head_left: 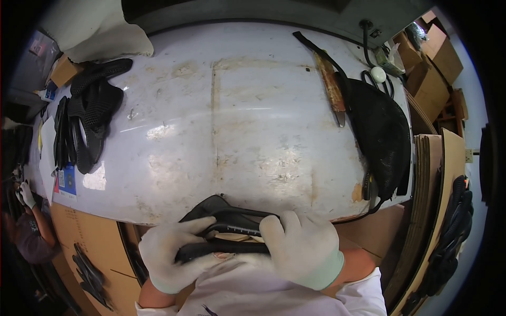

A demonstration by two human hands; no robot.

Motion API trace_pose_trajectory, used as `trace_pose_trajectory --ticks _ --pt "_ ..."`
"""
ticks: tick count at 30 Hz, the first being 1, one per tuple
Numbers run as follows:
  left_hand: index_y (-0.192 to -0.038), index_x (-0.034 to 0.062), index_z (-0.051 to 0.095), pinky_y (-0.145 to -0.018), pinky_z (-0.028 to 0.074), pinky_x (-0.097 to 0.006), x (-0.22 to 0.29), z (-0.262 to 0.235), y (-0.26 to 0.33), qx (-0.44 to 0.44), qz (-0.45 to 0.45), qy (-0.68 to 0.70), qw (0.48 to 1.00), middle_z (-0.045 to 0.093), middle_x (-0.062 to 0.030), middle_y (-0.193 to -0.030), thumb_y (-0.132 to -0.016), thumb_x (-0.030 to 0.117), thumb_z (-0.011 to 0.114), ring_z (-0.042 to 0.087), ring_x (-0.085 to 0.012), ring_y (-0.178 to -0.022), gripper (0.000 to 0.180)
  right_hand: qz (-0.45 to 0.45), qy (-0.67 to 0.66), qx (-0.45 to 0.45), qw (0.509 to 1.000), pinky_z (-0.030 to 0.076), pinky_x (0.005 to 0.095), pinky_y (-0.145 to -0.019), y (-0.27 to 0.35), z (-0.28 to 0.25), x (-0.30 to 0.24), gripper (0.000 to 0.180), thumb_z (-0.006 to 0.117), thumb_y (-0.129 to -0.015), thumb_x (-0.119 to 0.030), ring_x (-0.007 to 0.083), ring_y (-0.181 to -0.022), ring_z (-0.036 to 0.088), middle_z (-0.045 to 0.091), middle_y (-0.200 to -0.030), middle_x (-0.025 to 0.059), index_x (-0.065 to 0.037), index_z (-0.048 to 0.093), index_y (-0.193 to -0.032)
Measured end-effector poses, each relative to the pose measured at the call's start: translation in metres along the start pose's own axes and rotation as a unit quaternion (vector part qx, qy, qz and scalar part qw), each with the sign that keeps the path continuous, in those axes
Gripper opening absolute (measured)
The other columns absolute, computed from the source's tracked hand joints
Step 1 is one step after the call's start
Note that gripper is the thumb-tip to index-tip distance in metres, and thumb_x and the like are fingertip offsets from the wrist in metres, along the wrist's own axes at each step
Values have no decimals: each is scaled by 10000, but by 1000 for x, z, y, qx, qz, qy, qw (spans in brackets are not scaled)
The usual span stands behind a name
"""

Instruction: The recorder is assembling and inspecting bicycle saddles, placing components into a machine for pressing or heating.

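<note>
Close to my body, at the table's near edge, I hold a black bicycle saddle (pixel 217 206) in both gloved hands. A dark rail with white tick marks runs across its middle, and a pale inner part shows beneath the rail. My left hand (pixel 171 253) is wrapped round the saddle's left side. On its right side my right hand (pixel 300 245) grips it with bent fingers. White gloves cover both hands, and the palms hide much of the saddle's ends.
Black lattice-patterned saddles (pixel 95 113) lie stacked on the white table (pixel 253 131) at left. At right are a black mesh bag (pixel 382 137) and a worn, brown-handled tool (pixel 331 84). Cardboard sheets (pixel 427 179) stand beside the table. Another person's gloved hand (pixel 25 195) shows far left.
</note>
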State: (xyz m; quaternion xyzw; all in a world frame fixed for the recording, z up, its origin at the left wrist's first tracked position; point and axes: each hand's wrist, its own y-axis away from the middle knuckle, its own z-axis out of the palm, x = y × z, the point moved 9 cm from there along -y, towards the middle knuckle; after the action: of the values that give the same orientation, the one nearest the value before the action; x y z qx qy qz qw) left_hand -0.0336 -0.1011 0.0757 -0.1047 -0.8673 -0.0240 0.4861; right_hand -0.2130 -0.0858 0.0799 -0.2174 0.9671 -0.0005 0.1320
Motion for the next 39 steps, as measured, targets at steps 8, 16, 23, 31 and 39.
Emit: trace_pose_trajectory --ticks 8,16,23,31,39 --pt "-1466 -24 383 -1156 408 -528 -57 16 -5 53 51 403 912 505 -243 -1460 -602 551 986 529 -390 -1349 1201 140 -271 -130 944 560 444 -612 9 37 67 647 690 -888 -638 380 -659 679 671 -784 177 -5 626 -1001" --pt "-1645 32 131 -1172 372 -501 -1 63 -2 -137 76 466 871 348 -216 -1611 -739 -85 754 401 -338 -1475 1106 109 -708 -140 683 390 394 -1136 -6 65 32 917 413 -1031 -697 268 -1310 523 549 -1386 211 80 402 -1520" --pt "-1628 -45 27 -1137 431 -439 10 66 1 -111 57 310 943 337 -276 -1608 -758 62 663 474 -385 -1437 1083 111 -649 -168 733 513 358 -920 -5 89 23 862 452 -1027 -675 267 -1020 676 661 -1059 185 48 396 -1492" --pt "-1629 -29 11 -1220 328 -445 6 70 3 -77 34 316 945 269 -270 -1636 -733 31 604 409 -363 -1489 1076 104 -678 -148 712 481 395 -994 -13 93 17 869 407 -1027 -706 318 -1137 642 643 -1193 231 48 386 -1460" --pt "-1659 120 -93 -1248 275 -486 2 56 0 -59 21 448 892 161 -229 -1696 -785 63 614 337 -367 -1532 1125 73 -770 -187 606 387 347 -1107 -12 77 1 801 470 -1044 -582 210 -1254 496 523 -1333 140 60 379 -1514"
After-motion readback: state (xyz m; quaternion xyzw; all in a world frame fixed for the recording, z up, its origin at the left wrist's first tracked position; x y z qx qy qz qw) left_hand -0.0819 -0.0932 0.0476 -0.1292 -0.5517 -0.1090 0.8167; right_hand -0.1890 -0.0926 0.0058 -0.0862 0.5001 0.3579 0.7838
